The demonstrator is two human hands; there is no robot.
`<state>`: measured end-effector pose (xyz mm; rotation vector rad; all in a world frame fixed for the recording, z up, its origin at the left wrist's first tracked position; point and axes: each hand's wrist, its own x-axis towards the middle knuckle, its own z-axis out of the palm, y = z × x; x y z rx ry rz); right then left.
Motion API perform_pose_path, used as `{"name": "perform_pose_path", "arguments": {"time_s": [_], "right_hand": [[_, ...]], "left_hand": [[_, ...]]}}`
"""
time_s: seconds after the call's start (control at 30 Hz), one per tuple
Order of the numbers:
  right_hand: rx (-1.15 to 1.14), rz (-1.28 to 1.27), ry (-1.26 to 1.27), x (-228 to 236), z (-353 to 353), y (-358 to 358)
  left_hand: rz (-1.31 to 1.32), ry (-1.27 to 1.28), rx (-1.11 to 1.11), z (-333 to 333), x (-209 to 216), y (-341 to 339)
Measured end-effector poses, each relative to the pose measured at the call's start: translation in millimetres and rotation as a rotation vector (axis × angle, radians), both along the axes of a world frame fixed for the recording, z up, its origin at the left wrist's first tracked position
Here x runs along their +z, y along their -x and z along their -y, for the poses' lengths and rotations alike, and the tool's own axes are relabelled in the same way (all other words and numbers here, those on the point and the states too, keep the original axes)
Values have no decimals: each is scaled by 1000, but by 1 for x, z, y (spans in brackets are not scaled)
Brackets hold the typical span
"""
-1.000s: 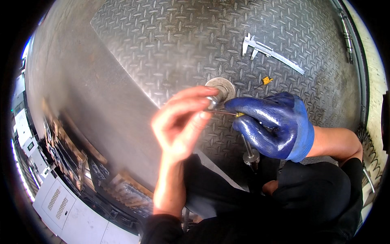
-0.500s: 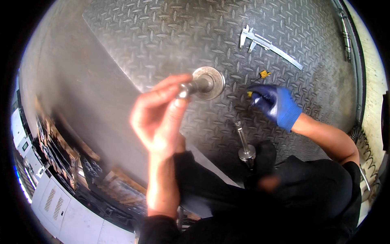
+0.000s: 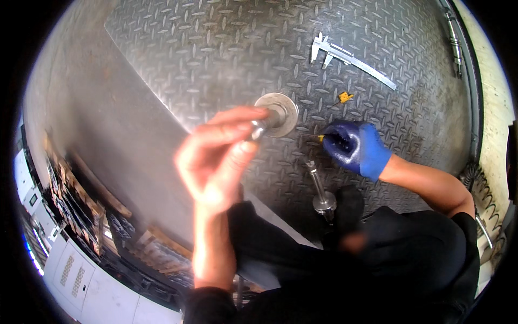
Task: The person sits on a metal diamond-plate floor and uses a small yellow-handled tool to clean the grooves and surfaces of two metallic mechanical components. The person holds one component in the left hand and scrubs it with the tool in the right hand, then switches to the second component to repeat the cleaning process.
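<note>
My bare left hand [image 3: 216, 156] grips a shiny metal tool holder [image 3: 283, 112] by its slim rounded end, thumb against the fingers. Its round flange points away, over the floor. In a blue glove, my right hand [image 3: 350, 147] is closed on a small yellow-handled key [image 3: 321, 138], whose thin shaft points left toward the tool holder; most of the handle is hidden by the fingers. Below that hand, a second tool holder [image 3: 324, 201] with a long shank stands near my dark shoe. Another yellow flag-handled key [image 3: 345, 97] lies just beyond the glove.
Vernier calipers [image 3: 353, 60] rest on the diamond-plate floor [image 3: 226, 59] at the far right. A metal rod-like tool [image 3: 456, 46] lies by the right edge, above a coiled hose [image 3: 483, 189]. Wooden pallets [image 3: 81, 205] and a pale cabinet [image 3: 81, 275] are at lower left.
My left hand has shifted slightly right and down with the tool holder. My right hand has turned and moved slightly lower, and the key's thin shaft now shows more clearly.
</note>
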<state>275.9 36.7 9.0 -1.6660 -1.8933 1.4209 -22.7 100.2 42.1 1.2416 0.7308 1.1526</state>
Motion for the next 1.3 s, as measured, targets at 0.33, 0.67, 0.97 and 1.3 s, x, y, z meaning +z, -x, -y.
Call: {"name": "perform_pose_path", "arguments": {"time_s": [0.33,0.67,0.97,1.3], "right_hand": [[-31,-295,-15,92,-43,24],[-229,-472,54,94,-46,47],[-273,-626,99,84,-46,46],[-459,-869,1075,102,-55,14]], "left_hand": [[-14,8,92,2,-4,-1],[-46,-45,140,0,-4,-10],[-79,-68,158,0,-4,-13],[-198,-128,190,7,0,-17]]}}
